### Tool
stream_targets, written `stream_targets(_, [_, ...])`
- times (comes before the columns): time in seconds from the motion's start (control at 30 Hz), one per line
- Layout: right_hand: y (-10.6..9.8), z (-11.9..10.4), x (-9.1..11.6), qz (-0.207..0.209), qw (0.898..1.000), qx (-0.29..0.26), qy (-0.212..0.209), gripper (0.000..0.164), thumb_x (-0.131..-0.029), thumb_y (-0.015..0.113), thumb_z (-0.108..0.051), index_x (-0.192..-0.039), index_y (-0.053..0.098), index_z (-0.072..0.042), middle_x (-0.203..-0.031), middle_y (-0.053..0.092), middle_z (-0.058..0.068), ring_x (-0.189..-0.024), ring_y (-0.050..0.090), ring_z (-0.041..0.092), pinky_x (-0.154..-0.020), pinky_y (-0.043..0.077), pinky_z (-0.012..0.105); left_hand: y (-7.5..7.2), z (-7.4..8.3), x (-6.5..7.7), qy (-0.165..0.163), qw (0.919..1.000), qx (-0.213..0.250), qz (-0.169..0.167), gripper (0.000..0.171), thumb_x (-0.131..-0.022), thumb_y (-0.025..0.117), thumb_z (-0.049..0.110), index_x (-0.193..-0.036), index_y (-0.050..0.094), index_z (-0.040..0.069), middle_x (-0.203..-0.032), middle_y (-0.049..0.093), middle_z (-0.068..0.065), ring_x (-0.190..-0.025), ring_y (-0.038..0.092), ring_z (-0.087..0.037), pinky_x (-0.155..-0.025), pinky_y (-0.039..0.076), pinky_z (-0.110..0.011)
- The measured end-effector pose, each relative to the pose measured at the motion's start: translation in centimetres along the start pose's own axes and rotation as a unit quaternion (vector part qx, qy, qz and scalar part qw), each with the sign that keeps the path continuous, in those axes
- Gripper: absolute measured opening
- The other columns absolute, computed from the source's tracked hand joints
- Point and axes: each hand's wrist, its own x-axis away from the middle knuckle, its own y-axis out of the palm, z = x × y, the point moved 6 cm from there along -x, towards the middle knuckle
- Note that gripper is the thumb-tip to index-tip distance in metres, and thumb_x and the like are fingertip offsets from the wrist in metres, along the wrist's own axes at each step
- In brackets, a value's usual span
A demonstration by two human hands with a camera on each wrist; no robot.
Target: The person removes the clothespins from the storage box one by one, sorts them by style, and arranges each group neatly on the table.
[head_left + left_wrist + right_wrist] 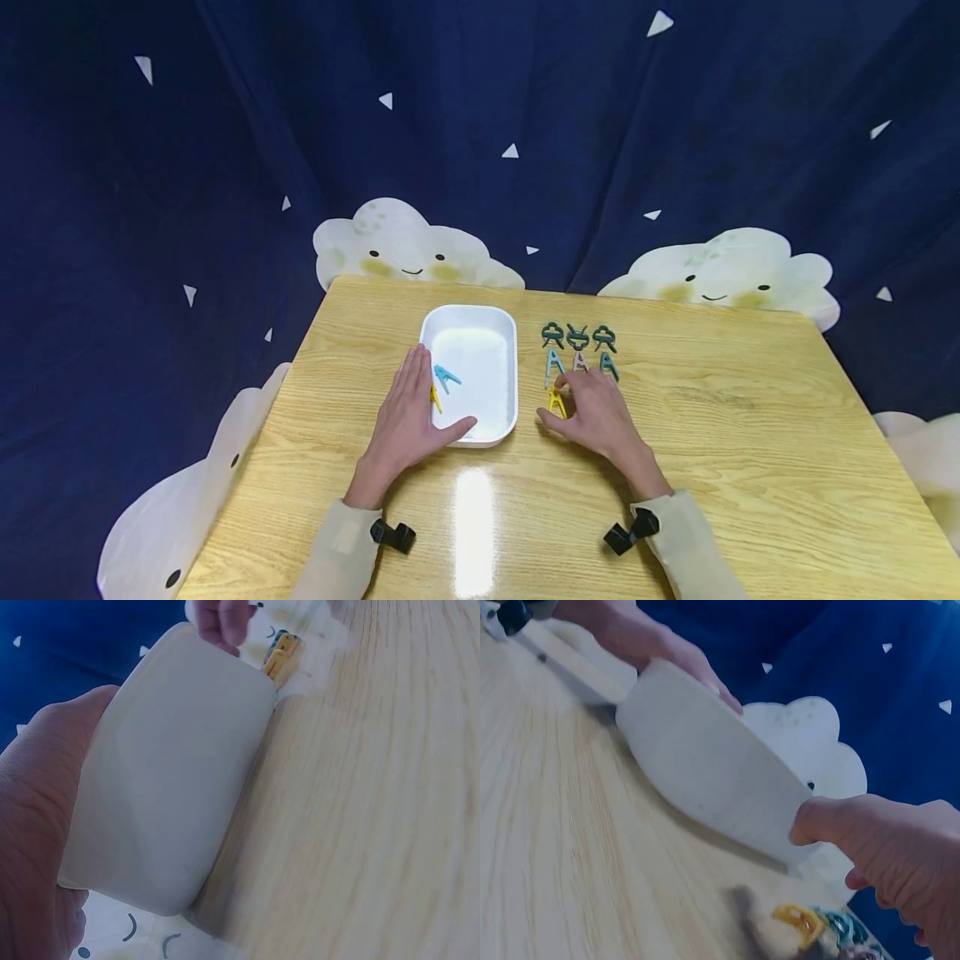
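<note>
A white tray (471, 312) holds a light-blue clothespin (447, 377) and a yellow one partly hidden behind my left hand (407, 410). That hand rests at the tray's left side, fingers straight along the rim and thumb stretched over the near end. To the tray's right, a yellow clothespin (556, 403) lies on the table. My right hand (597, 414) is over it, thumb and index finger apart on either side. Just beyond are a pale-blue clothespin (553, 365), a pink clothespin (580, 362) and a teal clothespin (609, 365), partly behind the fingers.
Three dark green clips (577, 337) lie in a row at the back, past the clothespins. Everything stands on a wooden table (750, 467), with a dark blue curtain (480, 125) behind its far edge. Each sleeve carries a black wrist mount (393, 536).
</note>
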Motion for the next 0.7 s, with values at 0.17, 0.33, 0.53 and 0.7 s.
stream_targets(0.17, [-0.6,-2.2,-0.6,0.025,0.999,-0.036,-0.024,0.046,-0.083,0.080,-0.047,-0.106,0.071,-0.008,-0.067,0.055,-0.001,-0.076,0.051,0.020,-0.094,0.049,0.051,0.0,0.0,0.1,0.004,1.0000,0.001,0.005,0.133,-0.081,0.062,0.084,-0.166,0.007,-0.001,-0.175,0.006,-0.017,-0.162,0.004,-0.027,-0.131,0.013,-0.043])
stream_targets(0.33, [-0.7,-4.6,-1.5,0.043,0.995,-0.067,-0.066,0.036,-0.087,0.077,-0.039,-0.105,0.071,-0.008,-0.067,0.058,0.003,-0.072,0.044,0.017,-0.084,0.047,0.041,0.0,-0.1,0.1,0.005,0.9999,0.003,0.008,0.133,-0.081,0.061,0.085,-0.166,0.007,-0.001,-0.175,0.008,-0.018,-0.162,0.005,-0.028,-0.131,0.015,-0.045])
stream_targets(0.53, [-0.1,-7.2,-3.0,0.046,0.990,-0.076,-0.107,0.029,-0.088,0.076,-0.032,-0.102,0.073,-0.007,-0.066,0.056,0.000,-0.071,0.043,0.016,-0.072,0.039,0.034,0.0,-0.1,0.1,0.004,1.0000,0.002,0.007,0.132,-0.081,0.059,0.087,-0.166,0.008,-0.001,-0.175,0.009,-0.018,-0.162,0.006,-0.029,-0.131,0.015,-0.045])
stream_targets(0.7, [1.4,-8.7,-4.2,0.013,0.991,-0.056,-0.120,0.032,-0.088,0.078,-0.034,-0.104,0.074,-0.006,-0.071,0.063,0.000,-0.074,0.045,0.017,-0.071,0.040,0.034,-0.1,0.0,0.1,0.006,1.0000,0.004,0.005,0.131,-0.082,0.059,0.086,-0.165,0.008,-0.003,-0.174,0.008,-0.019,-0.162,0.006,-0.030,-0.131,0.014,-0.044])
